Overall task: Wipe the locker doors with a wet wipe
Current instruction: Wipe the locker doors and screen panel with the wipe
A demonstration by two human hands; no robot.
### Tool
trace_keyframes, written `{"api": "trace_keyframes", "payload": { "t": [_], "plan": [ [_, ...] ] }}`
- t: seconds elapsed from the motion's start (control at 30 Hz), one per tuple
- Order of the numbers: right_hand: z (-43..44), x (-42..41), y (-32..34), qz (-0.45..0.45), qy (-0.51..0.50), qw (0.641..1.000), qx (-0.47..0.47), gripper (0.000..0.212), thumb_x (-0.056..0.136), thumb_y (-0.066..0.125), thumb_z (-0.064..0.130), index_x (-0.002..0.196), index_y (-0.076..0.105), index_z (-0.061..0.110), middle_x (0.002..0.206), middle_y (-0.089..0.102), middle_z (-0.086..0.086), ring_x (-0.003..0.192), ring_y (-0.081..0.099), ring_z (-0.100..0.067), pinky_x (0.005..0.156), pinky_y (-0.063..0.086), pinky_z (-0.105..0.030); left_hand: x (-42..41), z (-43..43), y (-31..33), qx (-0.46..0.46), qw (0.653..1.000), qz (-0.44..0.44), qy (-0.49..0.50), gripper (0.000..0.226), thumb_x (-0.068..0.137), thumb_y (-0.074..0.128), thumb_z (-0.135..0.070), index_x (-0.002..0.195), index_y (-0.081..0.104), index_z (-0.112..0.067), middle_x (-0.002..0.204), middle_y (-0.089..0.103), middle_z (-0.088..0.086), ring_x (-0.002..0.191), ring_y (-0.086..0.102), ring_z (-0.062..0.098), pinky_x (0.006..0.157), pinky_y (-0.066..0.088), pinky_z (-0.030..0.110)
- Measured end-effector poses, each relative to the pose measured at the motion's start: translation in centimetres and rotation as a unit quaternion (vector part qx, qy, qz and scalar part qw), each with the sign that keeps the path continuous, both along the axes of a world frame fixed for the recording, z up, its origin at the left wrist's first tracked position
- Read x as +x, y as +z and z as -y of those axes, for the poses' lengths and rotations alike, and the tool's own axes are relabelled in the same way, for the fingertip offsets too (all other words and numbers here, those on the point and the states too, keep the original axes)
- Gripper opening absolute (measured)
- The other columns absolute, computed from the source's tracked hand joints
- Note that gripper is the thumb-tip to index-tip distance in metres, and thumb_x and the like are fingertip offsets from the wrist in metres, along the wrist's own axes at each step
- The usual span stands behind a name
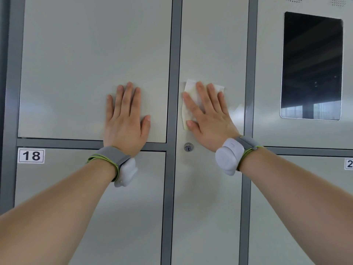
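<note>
Pale grey locker doors fill the view. My right hand (pixel 209 119) lies flat with spread fingers on a white wet wipe (pixel 190 92), pressing it against the tall narrow middle door (pixel 212 44). The wipe shows above and left of my fingers and looks slightly yellowed. My left hand (pixel 126 115) rests flat and bare on the upper left door (pixel 86 54), fingers together, holding nothing. Both wrists wear grey bands with small grey devices.
A keyhole lock (pixel 188 147) sits on the middle door just below my right hand. Dark grey frame strips (pixel 173 73) separate the doors. The lower left door carries a label 18 (pixel 31 155). A dark screen (pixel 311 66) is set in the upper right panel.
</note>
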State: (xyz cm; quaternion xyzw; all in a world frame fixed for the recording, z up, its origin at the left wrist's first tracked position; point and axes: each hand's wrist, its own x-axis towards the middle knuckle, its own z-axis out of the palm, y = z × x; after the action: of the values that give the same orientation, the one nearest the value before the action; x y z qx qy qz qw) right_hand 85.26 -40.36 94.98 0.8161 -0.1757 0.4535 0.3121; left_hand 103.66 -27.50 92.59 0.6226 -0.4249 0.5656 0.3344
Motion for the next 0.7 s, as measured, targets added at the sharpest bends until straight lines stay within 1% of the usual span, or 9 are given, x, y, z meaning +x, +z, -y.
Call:
{"api": "trace_keyframes", "payload": {
  "t": [0.07,0.13,0.23,0.33,0.4,0.47,0.57,0.63,0.7],
  "plan": [
    [0.4,-0.2,-0.1,-0.023,-0.003,1.000,-0.018,0.067,0.087,0.018,0.045,0.151,0.011,0.028,0.159,0.001,-0.011,0.145,-0.003,-0.035,0.115,-0.010,-0.043,0.0,0.0,0.0,0.002,1.000,0.000,-0.001,0.066,0.091,0.026,-0.036,0.147,0.022,0.000,0.155,0.018,0.018,0.144,0.012,0.036,0.116,0.002,0.049],
    [0.5,-0.5,0.5,-0.019,-0.014,0.999,-0.033,0.065,0.090,0.023,0.046,0.151,0.012,0.030,0.159,0.002,-0.010,0.146,-0.002,-0.034,0.115,-0.009,-0.041,0.0,0.0,0.0,0.001,1.000,0.000,0.000,0.066,0.091,0.026,-0.036,0.147,0.023,0.000,0.155,0.018,0.018,0.144,0.012,0.036,0.116,0.002,0.049],
    [0.2,-0.3,2.7,0.030,-0.029,0.999,0.015,0.062,0.097,0.035,0.040,0.151,0.005,0.032,0.159,-0.010,-0.005,0.146,-0.011,-0.029,0.116,-0.012,-0.039,0.0,0.0,0.0,-0.001,1.000,0.003,0.003,0.065,0.092,0.026,-0.036,0.146,0.024,0.001,0.155,0.019,0.018,0.143,0.013,0.036,0.116,0.003,0.048],
    [-0.8,0.9,3.9,0.079,-0.016,0.995,0.056,0.062,0.099,0.036,0.035,0.151,0.003,0.030,0.158,-0.013,-0.007,0.145,-0.015,-0.031,0.115,-0.013,-0.041,0.0,-0.1,0.0,-0.002,1.000,0.005,0.003,0.065,0.092,0.027,-0.036,0.146,0.025,0.001,0.154,0.020,0.019,0.143,0.014,0.036,0.116,0.004,0.049],
    [-1.2,1.3,3.0,0.067,0.000,0.996,0.054,0.062,0.099,0.036,0.033,0.152,0.005,0.029,0.158,-0.012,-0.009,0.144,-0.014,-0.033,0.115,-0.013,-0.043,0.1,-0.1,0.0,-0.003,1.000,0.006,0.001,0.065,0.092,0.027,-0.035,0.146,0.025,0.001,0.154,0.020,0.019,0.143,0.014,0.036,0.116,0.003,0.048],
    [-1.1,1.5,1.3,0.037,0.007,0.999,0.030,0.061,0.097,0.033,0.036,0.152,0.007,0.028,0.159,-0.009,-0.010,0.145,-0.012,-0.034,0.115,-0.013,-0.043,0.1,-0.1,0.0,-0.004,1.000,0.009,-0.003,0.065,0.091,0.029,-0.035,0.145,0.026,0.001,0.154,0.020,0.019,0.143,0.014,0.036,0.116,0.001,0.046],
    [-0.9,1.2,-0.9,-0.009,0.019,1.000,-0.006,0.064,0.090,0.026,0.041,0.151,0.014,0.026,0.159,0.002,-0.013,0.145,-0.003,-0.036,0.117,-0.006,-0.046,0.1,-0.1,-0.1,-0.002,1.000,0.015,-0.009,0.065,0.091,0.030,-0.034,0.145,0.026,0.002,0.154,0.021,0.019,0.143,0.014,0.037,0.115,-0.002,0.044],
    [-0.5,0.8,-1.3,-0.035,0.012,0.999,-0.022,0.064,0.089,0.026,0.043,0.151,0.017,0.026,0.159,0.006,-0.013,0.145,0.002,-0.036,0.117,-0.001,-0.047,0.2,-0.2,-0.1,0.001,1.000,0.015,-0.013,0.065,0.091,0.030,-0.034,0.145,0.026,0.002,0.154,0.020,0.019,0.143,0.013,0.036,0.115,-0.003,0.044],
    [-0.6,0.3,-0.5,-0.021,-0.002,0.999,-0.026,0.063,0.091,0.027,0.044,0.151,0.016,0.027,0.159,0.005,-0.011,0.146,0.001,-0.034,0.117,-0.002,-0.044,0.2,-0.2,0.0,0.003,1.000,0.015,-0.020,0.065,0.091,0.030,-0.034,0.145,0.026,0.001,0.155,0.020,0.018,0.143,0.013,0.035,0.116,-0.002,0.044]
  ]
}}
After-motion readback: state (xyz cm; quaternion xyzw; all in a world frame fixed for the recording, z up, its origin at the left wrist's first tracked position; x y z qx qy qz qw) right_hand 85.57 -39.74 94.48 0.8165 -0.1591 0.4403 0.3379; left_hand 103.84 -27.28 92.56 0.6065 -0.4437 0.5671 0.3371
